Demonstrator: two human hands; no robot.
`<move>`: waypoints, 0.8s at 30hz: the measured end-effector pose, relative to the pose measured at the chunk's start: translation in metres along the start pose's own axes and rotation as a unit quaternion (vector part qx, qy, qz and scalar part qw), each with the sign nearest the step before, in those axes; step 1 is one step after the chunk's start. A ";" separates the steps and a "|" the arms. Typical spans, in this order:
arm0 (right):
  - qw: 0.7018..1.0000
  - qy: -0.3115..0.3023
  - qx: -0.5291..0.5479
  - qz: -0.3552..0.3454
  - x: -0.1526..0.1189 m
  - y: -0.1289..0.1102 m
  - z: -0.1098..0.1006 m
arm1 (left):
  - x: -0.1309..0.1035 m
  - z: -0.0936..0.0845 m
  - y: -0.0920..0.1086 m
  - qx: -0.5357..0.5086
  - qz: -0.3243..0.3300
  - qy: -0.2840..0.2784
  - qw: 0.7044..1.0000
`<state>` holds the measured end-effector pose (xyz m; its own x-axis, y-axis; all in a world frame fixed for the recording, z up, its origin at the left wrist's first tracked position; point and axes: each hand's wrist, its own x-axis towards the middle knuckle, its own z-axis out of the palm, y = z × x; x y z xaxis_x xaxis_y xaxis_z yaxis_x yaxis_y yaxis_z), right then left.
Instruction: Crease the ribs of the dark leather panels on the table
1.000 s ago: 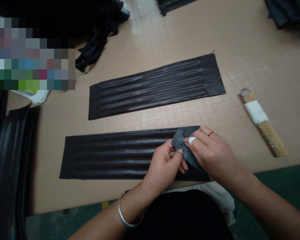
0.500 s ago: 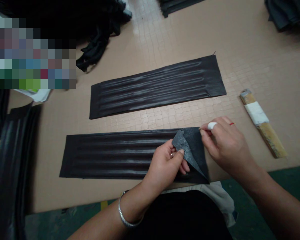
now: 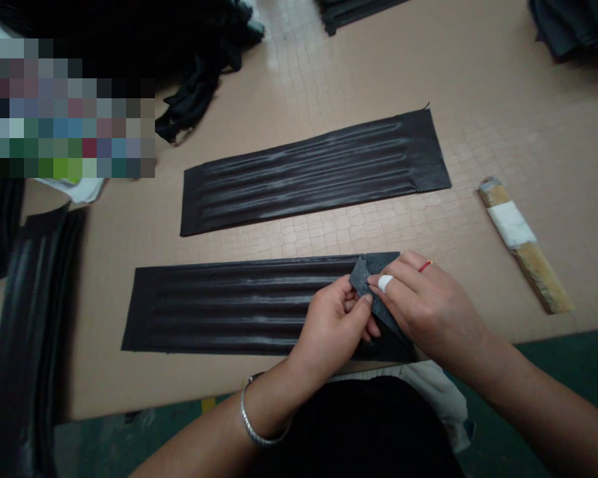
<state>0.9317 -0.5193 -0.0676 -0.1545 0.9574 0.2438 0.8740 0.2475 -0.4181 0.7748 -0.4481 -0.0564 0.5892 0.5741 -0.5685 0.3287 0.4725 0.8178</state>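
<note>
A long dark leather panel [image 3: 219,309] with raised ribs lies along the table's near edge. Its right end is folded back, showing a grey fuzzy underside. My left hand [image 3: 336,322], a silver bangle on its wrist, pinches this turned-up flap between thumb and fingers. At the same flap, my right hand [image 3: 423,299] has its thumb and fingertips pressed together on the grey side; white tape wraps one finger. Whether anything small sits in that pinch is hidden. Beyond both hands lies a second ribbed leather panel [image 3: 313,174], flat and untouched.
A yellowish bar with a white wrap [image 3: 512,226] lies at the right on the tan table [image 3: 478,86]. Stacked dark panels [image 3: 24,318] stand at the left edge. Black material [image 3: 194,86] is heaped at the back left, and more dark pieces [image 3: 575,30] lie back right.
My right hand has moved left from the panel's far right corner onto the folded flap, beside my left hand. The left hand keeps its pinch.
</note>
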 end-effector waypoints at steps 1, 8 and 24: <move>1.000 -0.003 -0.009 -0.010 0.002 -0.001 -0.002 | 0.000 0.001 0.001 0.005 0.002 0.001 1.000; 0.996 -0.008 -0.063 -0.061 0.013 -0.004 -0.008 | 0.000 0.001 0.003 0.075 0.020 0.016 0.997; 0.992 0.079 0.049 0.084 -0.023 0.010 0.000 | 0.000 -0.006 0.001 -0.018 -0.099 -0.019 0.995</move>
<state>0.9437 -0.5390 -0.0774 0.0695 0.9533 0.2939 0.8310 0.1077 -0.5458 0.7702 -0.4438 -0.0560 0.5432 0.4418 -0.7140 0.4145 0.5984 0.6857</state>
